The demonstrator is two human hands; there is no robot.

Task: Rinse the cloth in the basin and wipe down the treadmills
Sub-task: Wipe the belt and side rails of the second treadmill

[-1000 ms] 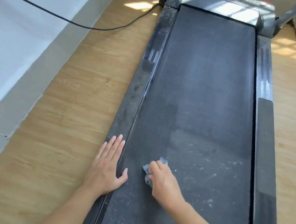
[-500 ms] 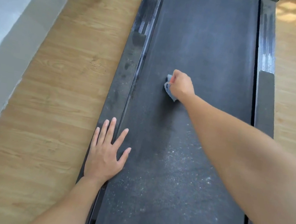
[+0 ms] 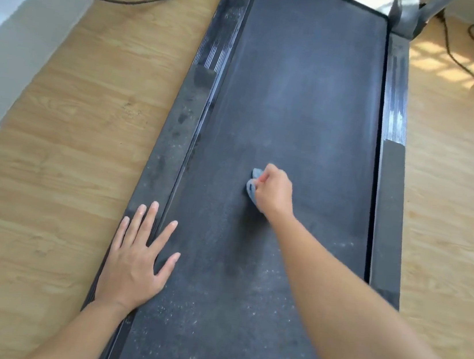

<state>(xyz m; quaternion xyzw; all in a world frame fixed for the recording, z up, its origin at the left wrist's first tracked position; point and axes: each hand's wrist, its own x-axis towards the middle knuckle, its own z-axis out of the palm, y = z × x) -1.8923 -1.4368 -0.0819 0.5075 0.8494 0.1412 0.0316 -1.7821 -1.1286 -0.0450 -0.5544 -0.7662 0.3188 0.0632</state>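
Soft, light blue-grey cloth (image 3: 252, 188) bunches in our gripping right hand (image 3: 274, 192); left hand (image 3: 136, 262) lies flat, fingers spread, on the black rubber treadmill belt (image 3: 300, 97).

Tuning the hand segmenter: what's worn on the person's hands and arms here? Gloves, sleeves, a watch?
Nothing worn shows. The left hand and right hand are bare: no gloves, rings, watch or bands in view. The left forearm and right forearm are uncovered up to the frame edge, with no sleeve cuff visible.

Cloth (image 3: 252, 188) pale blue-grey; treadmill belt (image 3: 300, 97) charcoal (white-speckled near end, probably dust); floor (image 3: 70, 127) light woodgrain.
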